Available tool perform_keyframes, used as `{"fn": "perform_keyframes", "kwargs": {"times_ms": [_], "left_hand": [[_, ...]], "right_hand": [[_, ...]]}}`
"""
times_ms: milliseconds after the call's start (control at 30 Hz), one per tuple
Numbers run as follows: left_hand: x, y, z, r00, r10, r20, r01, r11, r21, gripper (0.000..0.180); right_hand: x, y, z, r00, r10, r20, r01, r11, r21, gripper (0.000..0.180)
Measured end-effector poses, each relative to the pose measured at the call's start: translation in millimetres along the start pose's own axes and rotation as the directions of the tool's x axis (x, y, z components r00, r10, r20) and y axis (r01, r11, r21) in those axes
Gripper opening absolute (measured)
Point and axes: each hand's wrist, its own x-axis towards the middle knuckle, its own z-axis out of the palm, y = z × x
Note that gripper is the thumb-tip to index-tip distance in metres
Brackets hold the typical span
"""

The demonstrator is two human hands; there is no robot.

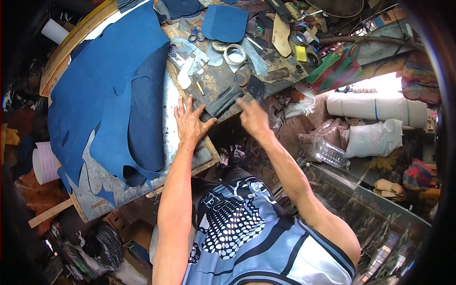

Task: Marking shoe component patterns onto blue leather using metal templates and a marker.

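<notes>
I am seeing my left hand (190,122) lying flat with its fingers spread on the desk (209,156), palm down and grasping nothing, its fingertips just beside a dark grey leather strip (224,99). The strip is lying tilted near the desk's front edge. My right hand (252,117) is hovering just beside the strip's right end, fingers loosely curled and blurred, so I cannot tell whether it is pinching anything. To the left, a large blue leather hide (102,90) is spreading across the desk, with a darker navy piece (148,114) lying on it. Farther back, a roll of tape (235,53), scissors (195,35) and a blue cut panel (225,23) are resting among scraps.
</notes>
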Motion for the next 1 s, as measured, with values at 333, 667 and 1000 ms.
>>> {"fn": "perform_keyframes", "kwargs": {"times_ms": [333, 667, 1000], "left_hand": [[-1, 0, -2, 1.0, 0.013, -0.013, -0.013, 1.0, -0.001, 0.06], [-1, -2, -1, 1.0, 0.005, -0.006, -0.005, 1.0, -0.002, 0.063], [0, 2, -2, 1.0, 0.015, -0.004, -0.015, 1.0, 0.001, 0.064]], "right_hand": [[-4, -2, 1, 0.998, 0.061, 0.008, -0.062, 0.998, 0.03, 0.049], [-12, -8, 0, 0.984, -0.176, -0.021, 0.177, 0.984, 0.03, 0.044], [6, 8, -7, 0.996, 0.081, -0.03, -0.082, 0.997, -0.011, 0.043]]}}
